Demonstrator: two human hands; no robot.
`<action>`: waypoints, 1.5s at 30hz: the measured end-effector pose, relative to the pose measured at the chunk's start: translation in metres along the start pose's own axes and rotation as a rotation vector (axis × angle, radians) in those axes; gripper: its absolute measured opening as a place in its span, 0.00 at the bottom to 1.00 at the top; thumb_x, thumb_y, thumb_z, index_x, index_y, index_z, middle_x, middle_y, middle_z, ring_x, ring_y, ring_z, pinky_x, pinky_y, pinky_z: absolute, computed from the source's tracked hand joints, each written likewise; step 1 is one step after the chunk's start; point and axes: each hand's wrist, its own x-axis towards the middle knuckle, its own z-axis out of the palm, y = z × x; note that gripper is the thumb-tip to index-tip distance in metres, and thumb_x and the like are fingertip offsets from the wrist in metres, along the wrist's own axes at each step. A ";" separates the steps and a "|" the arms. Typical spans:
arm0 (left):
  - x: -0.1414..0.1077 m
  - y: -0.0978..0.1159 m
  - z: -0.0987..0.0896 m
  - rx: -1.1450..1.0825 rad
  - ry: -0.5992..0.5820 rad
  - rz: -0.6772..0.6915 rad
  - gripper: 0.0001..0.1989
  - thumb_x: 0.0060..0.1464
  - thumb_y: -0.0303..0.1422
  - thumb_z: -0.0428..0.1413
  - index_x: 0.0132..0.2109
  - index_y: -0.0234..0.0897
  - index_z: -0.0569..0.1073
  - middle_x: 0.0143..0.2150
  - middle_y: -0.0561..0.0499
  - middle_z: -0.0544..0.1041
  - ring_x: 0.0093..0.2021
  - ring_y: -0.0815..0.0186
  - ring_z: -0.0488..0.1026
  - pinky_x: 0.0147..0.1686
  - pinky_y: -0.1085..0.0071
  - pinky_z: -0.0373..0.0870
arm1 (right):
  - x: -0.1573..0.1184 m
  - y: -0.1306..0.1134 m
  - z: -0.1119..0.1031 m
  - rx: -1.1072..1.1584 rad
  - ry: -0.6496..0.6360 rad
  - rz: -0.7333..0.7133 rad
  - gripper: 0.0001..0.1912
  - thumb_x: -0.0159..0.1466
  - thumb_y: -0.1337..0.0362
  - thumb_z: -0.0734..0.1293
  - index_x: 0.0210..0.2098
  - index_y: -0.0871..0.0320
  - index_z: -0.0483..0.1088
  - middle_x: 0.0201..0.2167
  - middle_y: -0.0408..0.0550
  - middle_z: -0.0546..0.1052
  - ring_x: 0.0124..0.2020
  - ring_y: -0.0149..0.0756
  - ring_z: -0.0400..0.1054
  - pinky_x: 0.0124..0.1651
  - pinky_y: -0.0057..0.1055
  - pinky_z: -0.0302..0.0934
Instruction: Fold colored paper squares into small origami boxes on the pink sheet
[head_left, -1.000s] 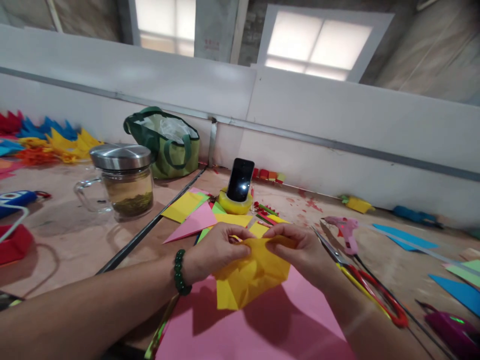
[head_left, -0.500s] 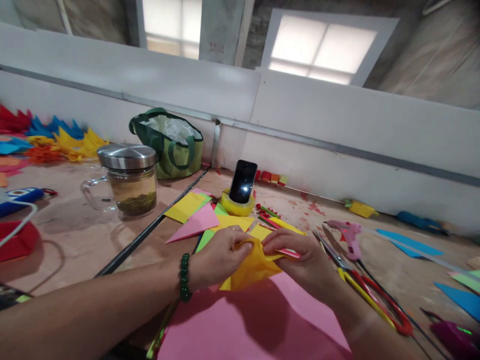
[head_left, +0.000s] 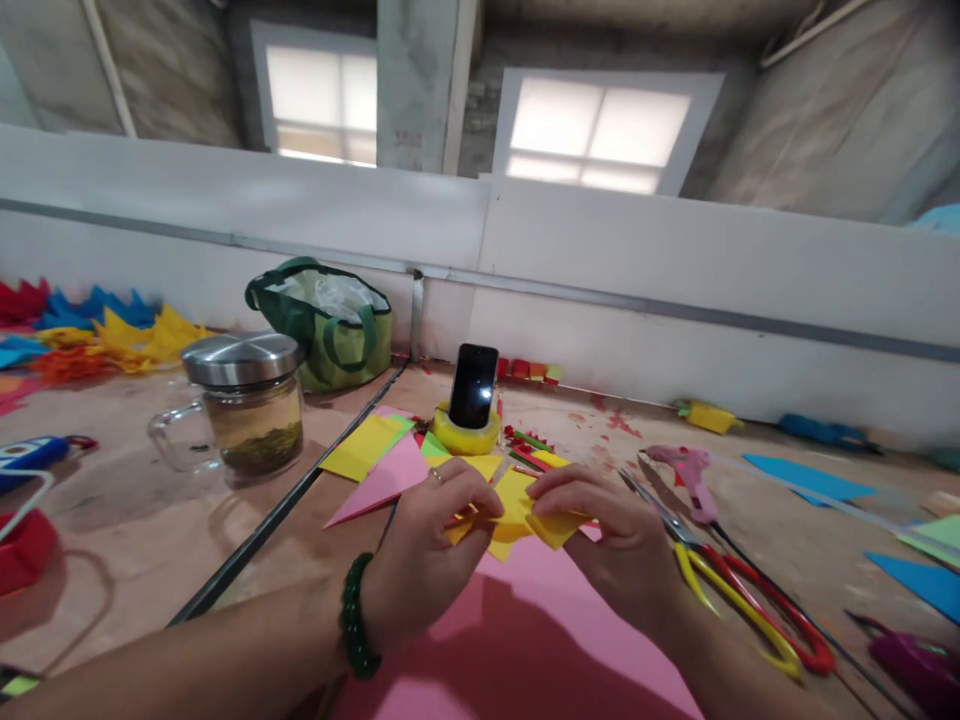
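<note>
Both forearms slanted inward over the scuffed surface [head_left: 135, 600], with the left hand [head_left: 439, 540] and right hand [head_left: 619, 535] facing each other, fingers curled, and each grip pinched between thumb and fingertips on the creased yellow paper [head_left: 556, 528], held near the far end of a smooth, flat pink sheet [head_left: 555, 650]. Round, glossy beads made up the green bracelet [head_left: 358, 615] on the left wrist, while to the right lay metal-bladed scissors [head_left: 750, 600] with looped red and yellow handles, near a pink plastic glue gun [head_left: 694, 480]
</note>
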 end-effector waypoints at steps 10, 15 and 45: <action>-0.004 0.002 -0.002 0.025 -0.059 0.071 0.11 0.46 0.16 0.52 0.32 0.38 0.67 0.37 0.51 0.73 0.38 0.67 0.71 0.38 0.73 0.67 | -0.013 -0.001 0.005 -0.237 0.084 -0.169 0.21 0.55 0.79 0.64 0.44 0.51 0.67 0.39 0.46 0.78 0.42 0.36 0.73 0.45 0.30 0.68; -0.004 0.001 -0.001 0.006 -0.085 0.021 0.12 0.47 0.17 0.52 0.33 0.39 0.67 0.41 0.51 0.73 0.42 0.67 0.72 0.41 0.72 0.68 | -0.016 0.000 0.005 -0.351 0.053 -0.248 0.27 0.54 0.79 0.63 0.50 0.51 0.65 0.42 0.49 0.77 0.46 0.40 0.72 0.49 0.34 0.68; 0.004 -0.022 0.006 0.072 -0.317 -0.331 0.11 0.44 0.22 0.52 0.34 0.35 0.76 0.32 0.52 0.78 0.33 0.67 0.73 0.35 0.75 0.67 | -0.017 0.016 0.018 -0.136 -0.220 0.037 0.31 0.54 0.76 0.59 0.57 0.54 0.58 0.34 0.44 0.76 0.34 0.33 0.73 0.39 0.33 0.68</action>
